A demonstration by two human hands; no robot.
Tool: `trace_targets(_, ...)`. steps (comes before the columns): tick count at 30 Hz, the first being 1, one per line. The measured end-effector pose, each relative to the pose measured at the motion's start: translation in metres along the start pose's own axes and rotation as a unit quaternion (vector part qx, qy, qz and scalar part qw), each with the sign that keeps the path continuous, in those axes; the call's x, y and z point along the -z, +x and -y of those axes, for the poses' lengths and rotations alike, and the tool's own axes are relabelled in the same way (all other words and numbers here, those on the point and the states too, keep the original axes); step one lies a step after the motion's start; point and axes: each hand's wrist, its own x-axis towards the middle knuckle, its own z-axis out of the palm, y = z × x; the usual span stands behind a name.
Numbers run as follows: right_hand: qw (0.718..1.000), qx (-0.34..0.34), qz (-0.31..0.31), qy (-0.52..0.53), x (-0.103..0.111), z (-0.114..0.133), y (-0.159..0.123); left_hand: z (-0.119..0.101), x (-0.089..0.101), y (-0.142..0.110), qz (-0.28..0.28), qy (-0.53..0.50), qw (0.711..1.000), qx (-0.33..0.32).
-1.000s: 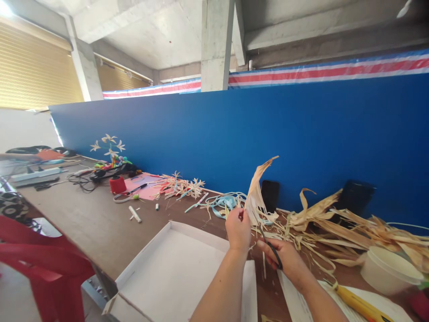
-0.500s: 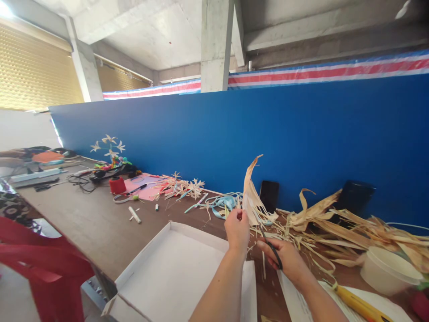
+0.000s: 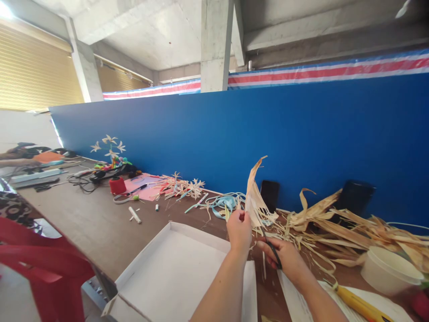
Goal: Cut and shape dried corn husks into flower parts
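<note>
My left hand (image 3: 238, 231) pinches the lower end of a dried corn husk (image 3: 254, 195) and holds it upright above the brown table (image 3: 83, 219). Just to its right, my right hand (image 3: 284, 258) is closed around the black handles of a pair of scissors (image 3: 271, 247), whose blades reach up into the base of the husk. A pile of loose husks (image 3: 338, 223) lies behind and to the right of both hands.
A shallow white box lid (image 3: 174, 268) lies in front of my left hand. A white tub (image 3: 389, 268) and a yellow cutter (image 3: 358, 304) lie at right. Husk flowers (image 3: 182, 185), blue ribbon (image 3: 223, 201), a red spool (image 3: 117, 184) and a red chair (image 3: 43, 268) are further left.
The husk tip has swung slightly left and back right as my left hand shifted a little. The scissors hand has stayed almost in place.
</note>
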Motion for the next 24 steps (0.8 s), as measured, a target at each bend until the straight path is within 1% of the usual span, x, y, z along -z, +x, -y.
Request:
trace_targets(3, 1.0, -0.003, -0.011, 0.018, 0.0016, -0.0032, 0.0016, -0.0003, -0.0044, -0.0037, 0.014, 0.001, 1.0, 0.004)
trace_targets(8, 0.999, 0.005, -0.03, 0.022, 0.0029, -0.008, 0.0043, -0.0006, -0.0085, -0.0073, 0.02, 0.0, 1.0, 0.009)
trace_targets(13, 0.999, 0.002, -0.029, 0.016, 0.003, -0.0062, 0.0034, -0.0018, -0.0065, -0.0067, 0.022, -0.014, 0.999, 0.019)
trace_targets(17, 1.0, 0.002, -0.024, -0.014, 0.0033, -0.0029, 0.0018, -0.0035, -0.0048, -0.005, 0.021, -0.023, 0.999, 0.035)
trace_targets(24, 0.999, 0.012, -0.025, -0.039, 0.0038, -0.0038, 0.0037, -0.0045, -0.0044, -0.004, 0.021, -0.028, 0.999, 0.039)
